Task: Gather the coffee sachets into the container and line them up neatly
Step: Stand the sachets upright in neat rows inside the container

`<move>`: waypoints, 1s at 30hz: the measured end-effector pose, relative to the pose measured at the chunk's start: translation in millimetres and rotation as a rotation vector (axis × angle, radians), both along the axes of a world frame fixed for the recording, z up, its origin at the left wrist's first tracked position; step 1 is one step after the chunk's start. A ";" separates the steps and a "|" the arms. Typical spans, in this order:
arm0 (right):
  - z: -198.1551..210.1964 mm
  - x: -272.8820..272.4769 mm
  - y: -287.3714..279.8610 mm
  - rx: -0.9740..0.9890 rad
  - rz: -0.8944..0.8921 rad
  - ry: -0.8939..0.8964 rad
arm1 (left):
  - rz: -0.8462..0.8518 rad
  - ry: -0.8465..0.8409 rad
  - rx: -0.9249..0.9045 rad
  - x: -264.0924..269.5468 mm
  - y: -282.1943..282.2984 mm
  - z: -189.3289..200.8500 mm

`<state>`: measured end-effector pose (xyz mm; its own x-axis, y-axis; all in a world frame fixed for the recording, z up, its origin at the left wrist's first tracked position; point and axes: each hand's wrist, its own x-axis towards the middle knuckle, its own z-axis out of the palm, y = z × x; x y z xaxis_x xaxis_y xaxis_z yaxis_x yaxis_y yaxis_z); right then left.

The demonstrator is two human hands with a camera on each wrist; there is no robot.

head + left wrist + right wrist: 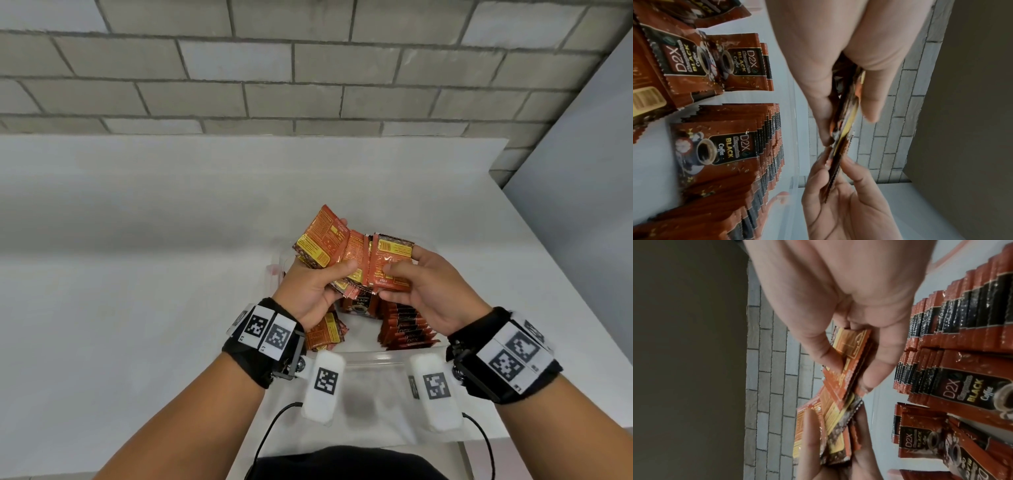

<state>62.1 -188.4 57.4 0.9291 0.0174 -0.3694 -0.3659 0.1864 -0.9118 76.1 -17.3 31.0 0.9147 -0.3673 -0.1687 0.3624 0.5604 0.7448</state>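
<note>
Two hands hold one fanned bunch of coffee sachets (356,255) above a clear plastic container (373,356) on a white desk (137,274). The left hand (315,291) clamps the bunch between thumb and curled fingers; the right hand (424,291) pinches its other end the same way. The head view alone shows the sachets' orange backs, printed with yellow panels and small text, against a grey block wall (308,68). The left wrist view turns the bunch edge-on, a thin sheaf with serrated seals, and reveals what the head view half hides: the sachets already in the container, glossy red-brown fronts marked "D2X BLACK Coffee" (723,146), overlapped in a stepped row. The right wrist view shows that row (962,313) from the other side, black label bands repeating, with looser packets (920,439) tilted beside it.
</note>
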 end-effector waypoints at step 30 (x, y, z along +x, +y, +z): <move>14.4 11.9 -6.0 -0.183 0.021 -0.167 | -0.123 0.095 0.081 1.8 4.5 1.3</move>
